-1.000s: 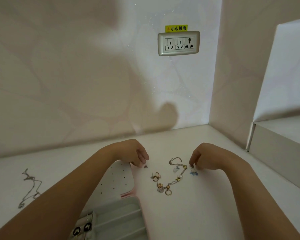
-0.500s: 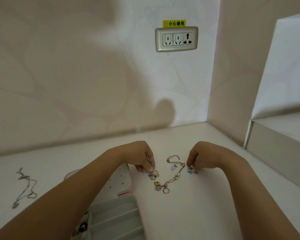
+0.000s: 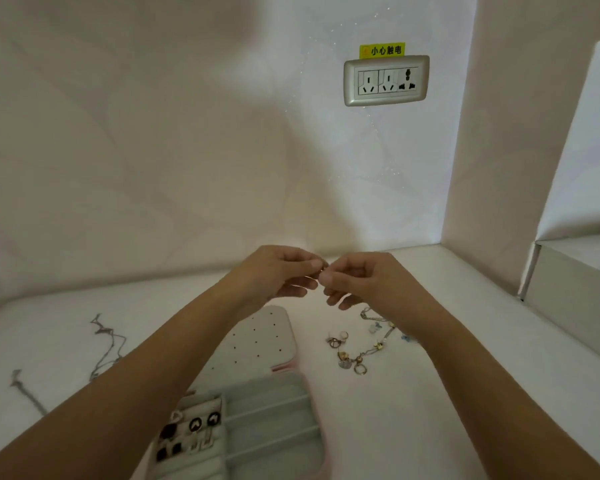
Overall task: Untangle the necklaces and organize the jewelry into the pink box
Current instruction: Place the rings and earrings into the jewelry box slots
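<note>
Nearest, the pink box (image 3: 274,441) lies open on the white table (image 3: 430,427) at the bottom edge. Its lining is grey, and pink shows only along the rim and hinge. The left compartments hold black-and-white earrings (image 3: 194,426); long ribbed slots run beside them. The box's lid (image 3: 257,337) lies flat behind, a grey panel dotted with small holes.

Just right of the lid sits a loose cluster: a gold chain (image 3: 357,358) with small charms and beads, and rings (image 3: 336,339) beside it. A blue piece is partly hidden by the right forearm. Well to the left, apart from the box, a thin silver necklace (image 3: 106,341) lies kinked on the table.

Farther on, both hands are raised above the table, fingertips meeting. The left hand (image 3: 278,271) and the right hand (image 3: 364,277) pinch one small metal piece (image 3: 323,270) between thumb and forefinger, the other fingers loosely curled. The piece is too small to identify.

On the far wall are a wall socket (image 3: 386,80) and a yellow label (image 3: 382,50).
</note>
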